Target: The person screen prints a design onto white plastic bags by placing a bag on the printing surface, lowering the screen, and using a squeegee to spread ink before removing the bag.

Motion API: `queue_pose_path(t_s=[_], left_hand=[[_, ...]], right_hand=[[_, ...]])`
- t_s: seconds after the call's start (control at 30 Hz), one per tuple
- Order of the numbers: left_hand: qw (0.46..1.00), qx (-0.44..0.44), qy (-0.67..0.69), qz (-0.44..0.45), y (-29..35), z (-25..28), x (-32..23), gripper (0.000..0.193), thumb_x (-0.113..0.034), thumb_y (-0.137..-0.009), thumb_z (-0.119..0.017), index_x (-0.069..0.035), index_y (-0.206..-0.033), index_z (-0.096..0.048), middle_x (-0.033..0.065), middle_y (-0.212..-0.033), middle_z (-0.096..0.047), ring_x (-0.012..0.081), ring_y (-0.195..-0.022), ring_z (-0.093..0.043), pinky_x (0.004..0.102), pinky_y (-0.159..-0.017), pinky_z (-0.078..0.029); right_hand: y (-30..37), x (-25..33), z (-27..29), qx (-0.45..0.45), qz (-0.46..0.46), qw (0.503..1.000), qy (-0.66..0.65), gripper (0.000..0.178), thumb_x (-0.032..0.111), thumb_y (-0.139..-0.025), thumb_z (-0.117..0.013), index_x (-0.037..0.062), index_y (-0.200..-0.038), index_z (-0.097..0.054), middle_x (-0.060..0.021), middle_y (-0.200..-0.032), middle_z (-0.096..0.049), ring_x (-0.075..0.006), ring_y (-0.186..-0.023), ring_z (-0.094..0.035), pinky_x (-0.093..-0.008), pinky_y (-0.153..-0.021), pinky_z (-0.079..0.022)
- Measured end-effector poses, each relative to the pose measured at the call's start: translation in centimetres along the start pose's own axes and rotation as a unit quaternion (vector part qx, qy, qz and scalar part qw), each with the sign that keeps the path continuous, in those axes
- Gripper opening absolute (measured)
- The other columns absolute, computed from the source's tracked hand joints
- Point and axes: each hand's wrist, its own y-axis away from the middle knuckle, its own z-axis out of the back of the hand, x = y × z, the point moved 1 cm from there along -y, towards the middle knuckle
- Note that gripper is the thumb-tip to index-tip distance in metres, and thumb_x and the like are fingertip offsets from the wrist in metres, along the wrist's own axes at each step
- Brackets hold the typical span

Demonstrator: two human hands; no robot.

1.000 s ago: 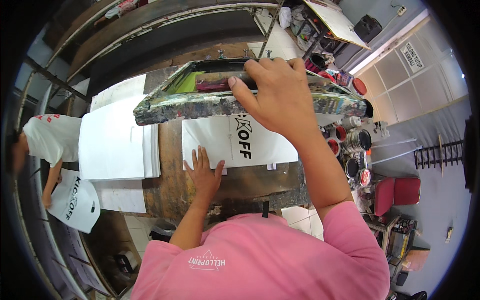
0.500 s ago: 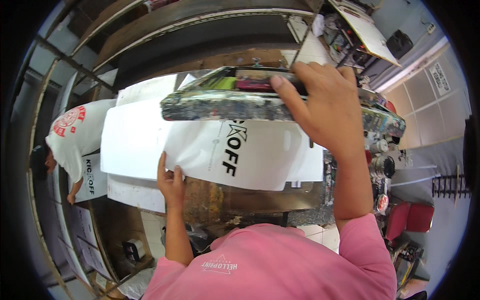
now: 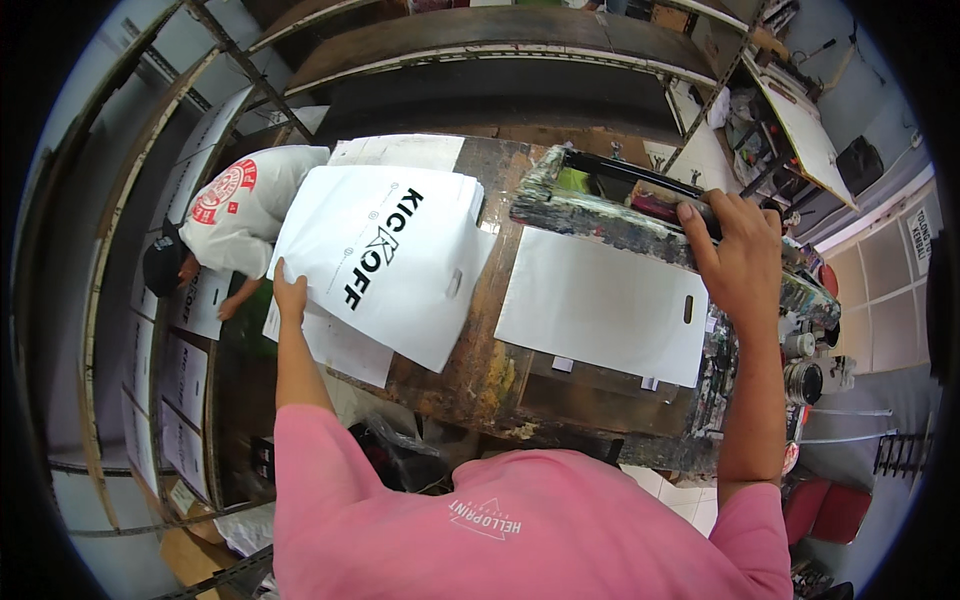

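My left hand (image 3: 290,293) pinches the near left edge of a white bag (image 3: 425,285) with black lettering and a cut-out handle slot. That bag lies over a pile of white sheets on the left of the table. With my right hand (image 3: 738,250) I grip a paint-caked screen printing frame (image 3: 610,222), thumb over its near bar; its near side is raised above the table. Below the frame a blank white bag (image 3: 600,315) lies flat, its handle slot toward the right. Inside the frame, green and dark red patches show.
A co-worker in a white shirt (image 3: 235,205) bends at the left by a rack (image 3: 215,420) holding printed bags. Ink containers (image 3: 802,382) stand past the table's right end. Long shelves (image 3: 500,55) run along the back; a red chair (image 3: 835,510) is at lower right.
My left hand has carried the printed bag left, from under the frame onto the pile. A blank bag now shows beneath the frame. My right hand still holds the frame raised.
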Motion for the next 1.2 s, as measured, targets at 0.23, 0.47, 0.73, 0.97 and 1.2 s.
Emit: queue_pose_path(t_s=[0.23,0.47,0.73,0.97,1.2], left_hand=[[0.964,0.209,0.129,-0.104,11.0,-10.6,-18.9,0.087,-0.047,-0.096,-0.075,0.004,-0.158,-0.041,0.0307,-0.151,-0.052,0.0370,-0.142,-0.051,0.0484,-0.120,-0.039],[0.518,0.444,0.648,0.338,37.7,-8.4,-34.9,0.109,-0.085,-0.095,-0.045,0.001,-0.161,-0.030,0.0261,-0.160,-0.039,0.0403,-0.151,-0.038,0.0526,-0.127,-0.033],[0.571,0.462,0.511,0.447,42.7,-17.1,-21.6,0.122,-0.096,-0.088,-0.034,0.003,-0.160,-0.031,0.0287,-0.154,-0.044,0.0415,-0.141,-0.049,0.0514,-0.120,-0.041],[0.619,0.441,0.433,0.485,43.3,-19.5,-20.6,0.131,-0.101,-0.083,-0.033,0.003,-0.162,-0.027,0.0266,-0.157,-0.041,0.0409,-0.141,-0.047,0.0493,-0.119,-0.041],[0.630,0.448,0.391,0.499,43.2,-19.2,-21.7,0.139,-0.103,-0.081,-0.034,0.006,-0.165,-0.014,0.0287,-0.167,-0.026,0.0428,-0.152,-0.032,0.0523,-0.122,-0.034]], right_hand=[[2.4,0.1,-0.2,-0.016,-0.021,0.999,0.023,0.048,0.047,-0.100,-0.065,0.0031,-0.119,-0.069,-0.0136,-0.086,-0.067,-0.0314,-0.085,-0.061,-0.0438,-0.086,-0.041],[15.2,0.4,-6.5,0.231,0.045,0.972,-0.030,0.055,0.045,-0.094,-0.072,0.0030,-0.128,-0.067,-0.0145,-0.111,-0.066,-0.0334,-0.107,-0.059,-0.0481,-0.090,-0.044],[28.9,0.5,-16.4,0.278,-0.003,0.947,-0.161,0.044,0.043,-0.092,-0.074,0.0144,-0.125,-0.069,-0.0088,-0.112,-0.068,-0.0312,-0.109,-0.062,-0.0474,-0.092,-0.052],[31.2,0.6,-21.0,0.267,0.014,0.958,-0.107,0.057,0.041,-0.087,-0.079,0.0088,-0.132,-0.066,-0.0094,-0.116,-0.066,-0.0321,-0.110,-0.062,-0.0507,-0.100,-0.052],[21.6,-5.3,-28.4,0.215,0.029,0.972,-0.095,0.055,0.037,-0.085,-0.081,0.0077,-0.129,-0.067,-0.0091,-0.111,-0.065,-0.0318,-0.107,-0.061,-0.0502,-0.095,-0.053]])
